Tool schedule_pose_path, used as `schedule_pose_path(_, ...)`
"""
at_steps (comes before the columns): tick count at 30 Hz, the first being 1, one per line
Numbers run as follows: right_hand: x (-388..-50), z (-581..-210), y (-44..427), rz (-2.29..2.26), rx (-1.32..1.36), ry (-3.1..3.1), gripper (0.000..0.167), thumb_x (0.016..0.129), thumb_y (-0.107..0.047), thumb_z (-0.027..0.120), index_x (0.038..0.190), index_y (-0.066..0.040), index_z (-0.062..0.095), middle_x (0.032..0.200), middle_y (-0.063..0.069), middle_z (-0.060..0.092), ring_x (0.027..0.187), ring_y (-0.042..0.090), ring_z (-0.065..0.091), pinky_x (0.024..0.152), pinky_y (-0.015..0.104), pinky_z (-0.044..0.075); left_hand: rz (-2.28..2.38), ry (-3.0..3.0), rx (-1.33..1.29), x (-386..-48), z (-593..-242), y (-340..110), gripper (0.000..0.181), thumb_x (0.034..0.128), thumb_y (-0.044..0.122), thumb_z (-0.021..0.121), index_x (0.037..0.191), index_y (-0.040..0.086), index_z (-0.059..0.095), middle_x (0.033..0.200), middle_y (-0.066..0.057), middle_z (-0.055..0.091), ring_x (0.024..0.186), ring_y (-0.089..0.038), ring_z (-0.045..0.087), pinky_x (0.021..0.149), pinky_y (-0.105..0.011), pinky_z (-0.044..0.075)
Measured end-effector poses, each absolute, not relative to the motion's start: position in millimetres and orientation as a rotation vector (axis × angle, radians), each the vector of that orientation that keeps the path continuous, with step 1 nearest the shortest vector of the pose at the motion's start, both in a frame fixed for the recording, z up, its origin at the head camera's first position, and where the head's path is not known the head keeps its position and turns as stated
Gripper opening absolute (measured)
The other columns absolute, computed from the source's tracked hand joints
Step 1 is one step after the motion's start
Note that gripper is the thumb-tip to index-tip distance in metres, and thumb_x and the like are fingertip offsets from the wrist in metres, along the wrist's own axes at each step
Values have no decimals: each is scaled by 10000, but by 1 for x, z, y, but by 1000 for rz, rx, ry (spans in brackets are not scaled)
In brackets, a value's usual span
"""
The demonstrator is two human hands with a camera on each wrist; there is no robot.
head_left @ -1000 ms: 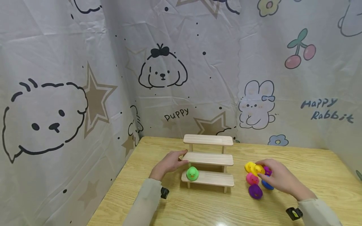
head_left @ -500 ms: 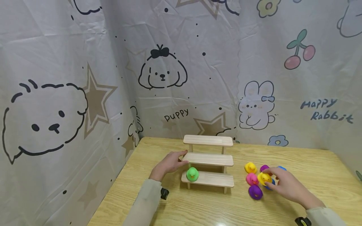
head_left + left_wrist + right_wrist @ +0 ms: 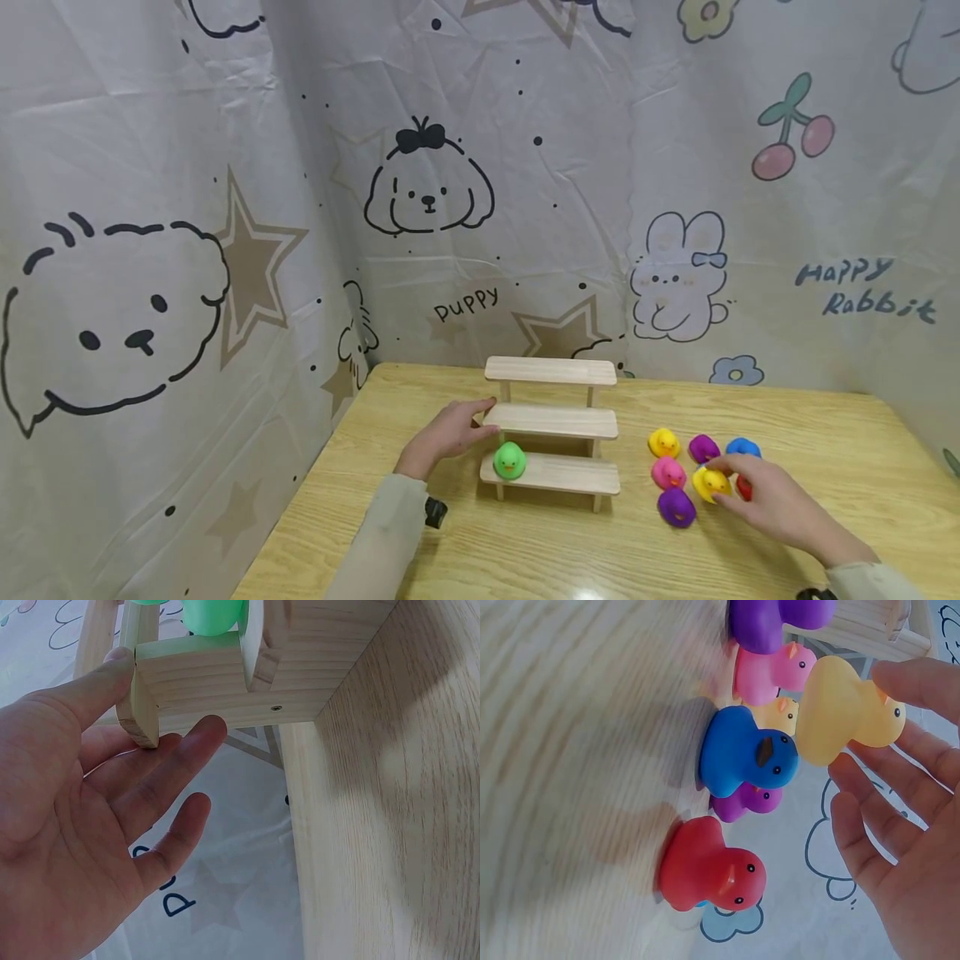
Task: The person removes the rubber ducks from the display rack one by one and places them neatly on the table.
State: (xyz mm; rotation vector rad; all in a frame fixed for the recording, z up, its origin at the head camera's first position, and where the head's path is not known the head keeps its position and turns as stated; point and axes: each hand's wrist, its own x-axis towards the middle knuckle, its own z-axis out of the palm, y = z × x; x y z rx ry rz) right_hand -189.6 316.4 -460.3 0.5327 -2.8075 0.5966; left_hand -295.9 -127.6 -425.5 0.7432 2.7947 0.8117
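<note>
My left hand (image 3: 448,433) pinches the left end of the middle step of a three-step wooden display stand (image 3: 558,421); in the left wrist view the thumb is above the board (image 3: 141,720) and the fingers are below. A green rubber duck (image 3: 509,461) sits at the left of the lowest step. Over on the right, my right hand (image 3: 780,504) holds a yellow rubber duck (image 3: 708,483) between thumb and fingers. In the right wrist view that yellow duck (image 3: 832,712) is off the tabletop, above a blue duck (image 3: 739,754).
Around the right hand stand another yellow duck (image 3: 663,442), a pink duck (image 3: 669,473), purple ducks (image 3: 677,507), a second blue duck (image 3: 742,448) and a red duck (image 3: 709,866). Printed cloth (image 3: 555,208) hangs behind the wooden table (image 3: 540,550).
My right hand has moved right and nearer with the yellow duck, away from the other yellow one, uncovering more of the ducks behind. The left hand stays on the stand.
</note>
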Motion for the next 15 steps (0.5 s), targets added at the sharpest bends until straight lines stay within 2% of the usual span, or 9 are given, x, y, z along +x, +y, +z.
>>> schedule_pose_path(5, -186, -460, 317, 613, 539, -2809, 309, 752, -175, 803, 1026, -130, 669, 1012, -42, 651, 941, 232, 602, 791, 444, 529, 828, 2785, 751, -295, -425, -128, 558, 961, 327, 561, 1436, 78, 408, 1381, -121, 489, 995, -232, 640, 822, -344, 530)
schedule_pose_path(9, -182, -461, 318, 661, 509, -2860, 311, 763, -183, 794, 1041, -124, 669, 1033, -13, 654, 986, 278, 601, 825, 490, 511, 832, 2780, 759, -294, -425, -128, 555, 967, 322, 551, 1439, 73, 401, 1390, -122, 479, 1003, -236, 637, 826, -345, 529)
schedule_pose_path(15, -178, -467, 323, 703, 527, -2922, 300, 782, -183, 772, 1053, -118, 660, 1045, 4, 649, 969, 278, 609, 779, 443, 542, 816, 2793, 775, -294, -425, -128, 553, 968, 316, 550, 1432, 51, 406, 1373, -143, 493, 996, -235, 639, 813, -335, 532)
